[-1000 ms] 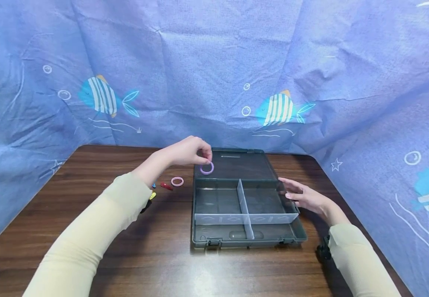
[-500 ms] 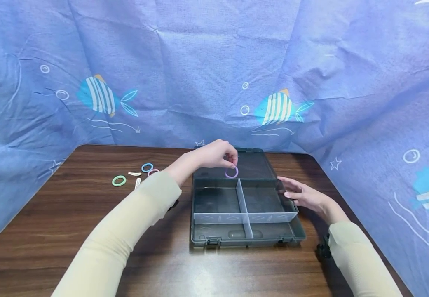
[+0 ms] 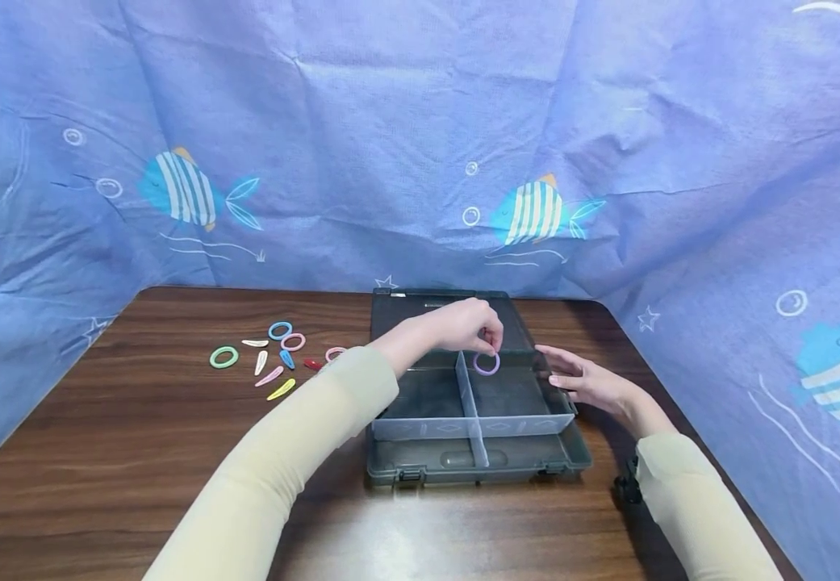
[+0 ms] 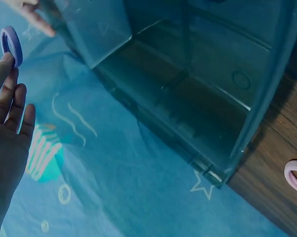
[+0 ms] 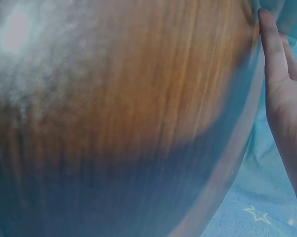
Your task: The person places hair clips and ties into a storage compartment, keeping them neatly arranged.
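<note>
My left hand [image 3: 463, 324] pinches a purple hair tie [image 3: 487, 373] between thumb and fingers. The tie hangs above the back right compartment of a dark see-through organizer box [image 3: 492, 476]. In the left wrist view the purple hair tie [image 4: 20, 54] stands upright at my fingertips, apart from the box. The lid [image 3: 398, 311] lies folded back behind the box, partly covered by my left hand and forearm. White dividers [image 3: 420, 428] split the box into compartments. My right hand [image 3: 597, 383] rests with extended fingers against the box's right side.
Left of the box on the wooden table [image 3: 136, 452] lie several hair clips, among them a yellow clip [image 3: 282, 389] and a red clip [image 3: 312, 364]. A green hair tie [image 3: 224, 366], a blue one and pink ones lie near them. A blue fish-print cloth [image 3: 390, 161] hangs behind.
My left hand has carried the purple hair tie rightward and lower, from over the lid's left side to the back right compartment. More clips and ties are uncovered. My right hand stays at the box.
</note>
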{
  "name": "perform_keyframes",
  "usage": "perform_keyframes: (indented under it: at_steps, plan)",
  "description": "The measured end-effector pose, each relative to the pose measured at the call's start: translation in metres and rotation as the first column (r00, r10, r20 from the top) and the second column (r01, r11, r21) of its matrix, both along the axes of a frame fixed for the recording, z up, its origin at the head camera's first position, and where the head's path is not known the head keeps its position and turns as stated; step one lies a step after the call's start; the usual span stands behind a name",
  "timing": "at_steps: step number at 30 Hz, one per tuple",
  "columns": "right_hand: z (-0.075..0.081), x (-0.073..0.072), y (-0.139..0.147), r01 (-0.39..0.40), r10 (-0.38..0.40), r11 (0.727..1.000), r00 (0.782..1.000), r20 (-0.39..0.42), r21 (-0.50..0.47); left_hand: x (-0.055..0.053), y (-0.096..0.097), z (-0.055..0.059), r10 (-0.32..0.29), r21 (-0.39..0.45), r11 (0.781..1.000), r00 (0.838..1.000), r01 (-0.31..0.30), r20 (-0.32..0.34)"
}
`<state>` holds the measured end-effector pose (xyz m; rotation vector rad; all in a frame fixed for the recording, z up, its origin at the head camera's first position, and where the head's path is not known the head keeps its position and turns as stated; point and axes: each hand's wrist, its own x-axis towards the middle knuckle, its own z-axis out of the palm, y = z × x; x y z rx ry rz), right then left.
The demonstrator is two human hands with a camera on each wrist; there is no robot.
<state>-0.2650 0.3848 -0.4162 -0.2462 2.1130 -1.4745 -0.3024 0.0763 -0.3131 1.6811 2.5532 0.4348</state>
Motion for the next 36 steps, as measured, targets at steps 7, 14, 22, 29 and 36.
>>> perform_keyframes:
  at_steps: [7, 14, 22, 29, 36]
  plan:
    - [0.001, -0.003, -0.002, -0.009, 0.009, 1.000, 1.000, -0.011, -0.008, 0.005, 0.015, -0.015, -0.035, -0.103, 0.994, 0.999, 0.033, -0.019]
    - [0.002, -0.003, -0.001, -0.010, 0.010, 0.999, 1.000, -0.010, -0.046, 0.011, 0.026, -0.032, -0.078, -0.154, 0.985, 0.997, 0.077, 0.003]
    - [0.000, -0.003, 0.000, -0.005, 0.005, 0.999, 1.000, -0.001, -0.050, 0.016, 0.032, -0.046, -0.082, -0.204, 0.975, 0.996, 0.086, 0.028]
    - [-0.002, -0.002, 0.002, -0.011, 0.010, 0.999, 1.000, -0.003, -0.045, 0.021, 0.038, -0.054, -0.121, -0.244, 0.961, 0.991, 0.133, 0.063]
    - [-0.003, -0.001, 0.001, -0.015, 0.015, 0.999, 1.000, -0.004, -0.033, 0.022, 0.042, -0.059, -0.132, -0.260, 0.955, 0.989, 0.144, 0.064]
